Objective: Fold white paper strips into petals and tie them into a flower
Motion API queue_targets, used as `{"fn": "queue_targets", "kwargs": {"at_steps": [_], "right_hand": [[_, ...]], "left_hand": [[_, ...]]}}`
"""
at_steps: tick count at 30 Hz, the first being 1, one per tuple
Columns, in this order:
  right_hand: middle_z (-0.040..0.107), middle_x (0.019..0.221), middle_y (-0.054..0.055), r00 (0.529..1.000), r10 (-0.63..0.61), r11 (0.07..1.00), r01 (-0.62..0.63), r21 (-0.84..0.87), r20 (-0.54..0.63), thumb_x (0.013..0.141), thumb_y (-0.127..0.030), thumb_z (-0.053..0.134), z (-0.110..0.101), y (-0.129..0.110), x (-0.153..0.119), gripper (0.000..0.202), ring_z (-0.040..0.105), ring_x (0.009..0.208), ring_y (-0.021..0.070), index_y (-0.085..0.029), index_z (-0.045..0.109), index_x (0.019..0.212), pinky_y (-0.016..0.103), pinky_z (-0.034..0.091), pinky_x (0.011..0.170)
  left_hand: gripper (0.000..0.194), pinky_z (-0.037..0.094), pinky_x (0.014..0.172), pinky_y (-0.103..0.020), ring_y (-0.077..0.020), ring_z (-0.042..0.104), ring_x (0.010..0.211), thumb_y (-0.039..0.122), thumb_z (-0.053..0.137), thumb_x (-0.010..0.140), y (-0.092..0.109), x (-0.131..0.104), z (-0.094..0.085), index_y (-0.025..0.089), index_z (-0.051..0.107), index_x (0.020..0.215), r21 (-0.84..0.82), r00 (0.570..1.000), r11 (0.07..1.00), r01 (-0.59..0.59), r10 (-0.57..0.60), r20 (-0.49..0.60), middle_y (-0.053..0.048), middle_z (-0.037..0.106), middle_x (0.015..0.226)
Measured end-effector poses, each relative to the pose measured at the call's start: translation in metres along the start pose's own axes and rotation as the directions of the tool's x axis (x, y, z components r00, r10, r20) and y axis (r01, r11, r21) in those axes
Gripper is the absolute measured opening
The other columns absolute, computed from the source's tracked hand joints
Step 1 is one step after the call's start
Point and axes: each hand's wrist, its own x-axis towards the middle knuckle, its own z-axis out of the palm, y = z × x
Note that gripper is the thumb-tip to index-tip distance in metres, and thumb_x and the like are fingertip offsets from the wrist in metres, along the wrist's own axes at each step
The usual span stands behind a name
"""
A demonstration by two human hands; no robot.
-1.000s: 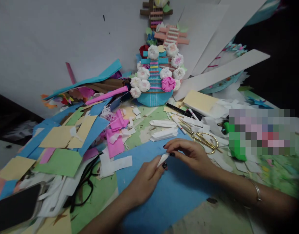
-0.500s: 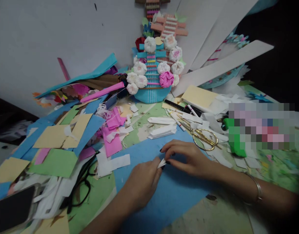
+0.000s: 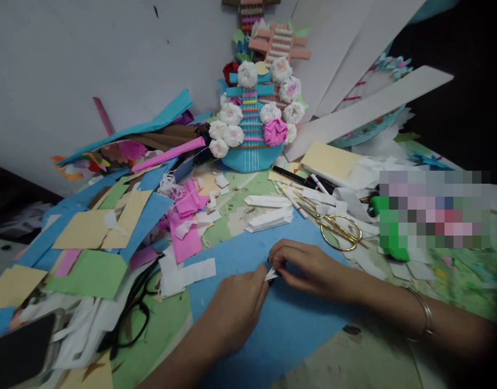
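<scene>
A small piece of folded white paper (image 3: 271, 275) is pinched between my two hands over a blue sheet (image 3: 297, 329). My left hand (image 3: 237, 302) is closed on its lower left side, the fingertips mostly hidden. From the right, my right hand (image 3: 309, 267) grips the upper end with thumb and fingers, and a bracelet circles that wrist. Beyond the hands lie two folded white paper strips (image 3: 269, 219). Gold-handled scissors (image 3: 340, 232) rest to the right of them.
A blue paper guitar (image 3: 252, 156) with white paper flowers (image 3: 247, 74) leans against the wall. Coloured paper scraps (image 3: 86, 273), black glasses (image 3: 130, 324) and a phone (image 3: 21, 351) lie at left. Pens (image 3: 291, 175) and white scraps lie at right; one patch there is pixelated.
My right hand's fingers have curled in closer on the white paper, and its index finger is more bent. My left hand stays nearly in place.
</scene>
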Motion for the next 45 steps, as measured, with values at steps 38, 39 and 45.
{"fn": "queue_targets", "kwargs": {"at_steps": [38,39,45], "right_hand": [[0.067,0.087,0.005,0.988,0.118,0.955,-0.086,0.285,-0.098,0.083,-0.021,0.06,0.001,-0.007,0.002,0.013,0.061,0.079,0.0123,-0.017,0.063,0.095,0.026,0.05,0.073],[0.067,0.083,0.005,0.991,0.09,0.96,-0.061,0.272,-0.098,0.085,-0.02,0.057,0.002,-0.007,0.002,0.009,0.06,0.078,0.0123,-0.017,0.063,0.09,0.026,0.049,0.072],[0.064,0.075,0.004,0.989,0.065,0.971,-0.033,0.237,-0.132,0.082,-0.013,0.053,0.004,-0.011,0.003,0.009,0.059,0.072,0.0118,-0.015,0.062,0.081,0.025,0.048,0.065]], "left_hand": [[0.033,0.039,0.078,-0.031,-0.0177,0.054,0.084,0.037,0.026,0.096,-0.008,-0.006,0.003,0.021,0.055,0.093,-0.294,0.996,0.952,-0.087,0.077,-0.048,-0.002,0.062,0.091],[0.033,0.039,0.077,-0.03,-0.0174,0.054,0.081,0.036,0.027,0.096,-0.007,-0.005,0.003,0.02,0.055,0.088,-0.277,0.996,0.957,-0.084,0.076,-0.037,-0.003,0.062,0.088],[0.031,0.04,0.082,-0.034,-0.0196,0.053,0.089,0.036,0.029,0.095,-0.007,-0.002,0.003,0.018,0.053,0.098,-0.302,0.999,0.952,-0.046,0.052,0.013,-0.006,0.061,0.096]]}}
